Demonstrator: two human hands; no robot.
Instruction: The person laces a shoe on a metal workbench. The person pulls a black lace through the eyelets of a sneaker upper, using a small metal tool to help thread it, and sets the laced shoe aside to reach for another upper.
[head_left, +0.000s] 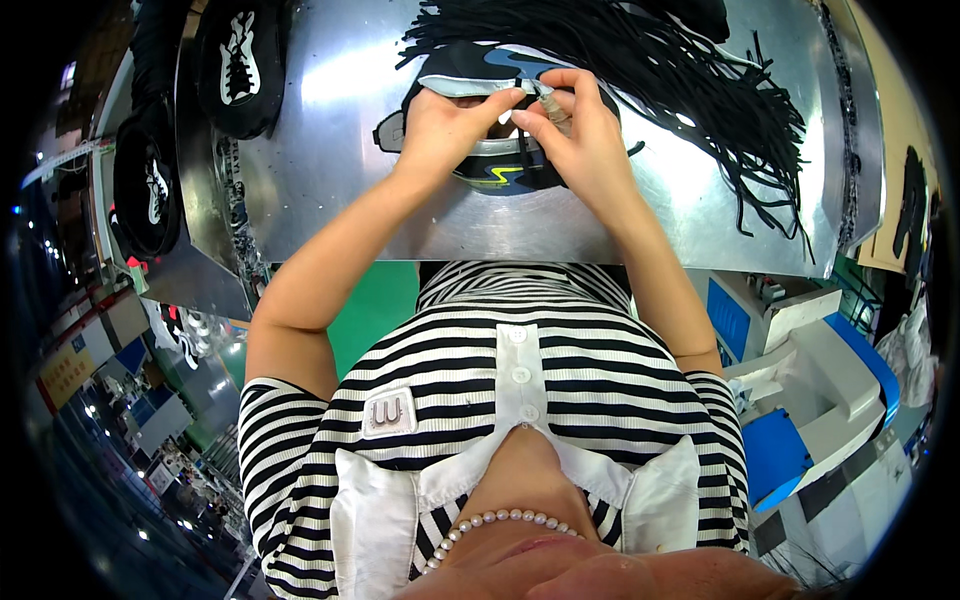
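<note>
A flat, unsoled shoe upper [500,62] in black, blue and white, with a yellow mark on its near side, lies on the metal table before me. My left hand [440,128] is closed on the upper's pale eyelet edge, thumb pressed near its middle. Opposite it, my right hand [588,135] has thumb and fingers curled round a small tan, handle-like tool [556,116], whose narrow end points at that edge. A black lace [521,150] crosses the opening between both sides of the upper. The tool's exact kind is hard to make out.
A large bundle of loose black laces [690,90] spreads over the table's [330,190] far right. Black shoe uppers with white lacing [240,75] are stacked at the left, and another black upper [150,190] sits lower beside them. White-and-blue equipment [800,390] stands at my right.
</note>
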